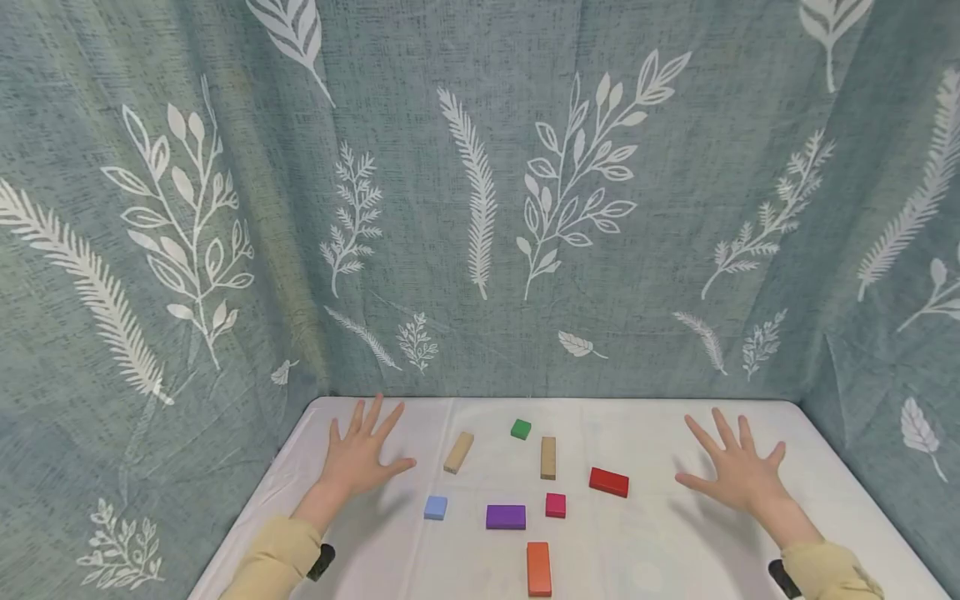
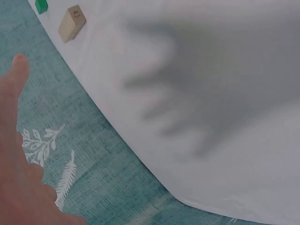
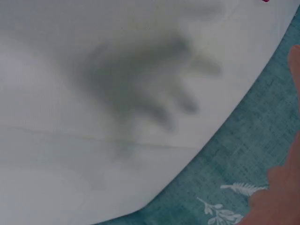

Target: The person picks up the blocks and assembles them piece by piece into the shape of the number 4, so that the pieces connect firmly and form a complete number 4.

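My left hand [image 1: 358, 458] hovers over the left side of the white table, fingers spread and straight, holding nothing. Nearest to it are a light blue block [image 1: 436, 507] and a plain wooden block [image 1: 459, 452]. Over the right side my right hand [image 1: 738, 473] is spread the same way, with nothing in it. A red block [image 1: 609, 482] lies closest to that hand. Between the hands lie a second wooden block [image 1: 548, 458], a green block [image 1: 521, 429], a purple block [image 1: 506, 517], a crimson block [image 1: 555, 506] and an orange block [image 1: 538, 569].
The white-covered table [image 1: 645, 442] has rounded far corners. Blue-green curtain cloth [image 1: 420, 250] with white leaf prints encloses its back and sides. Both hands cast blurred shadows on the cover, seen in the wrist views. Dark bands show at both wrists, below beige sleeves [image 1: 277, 554].
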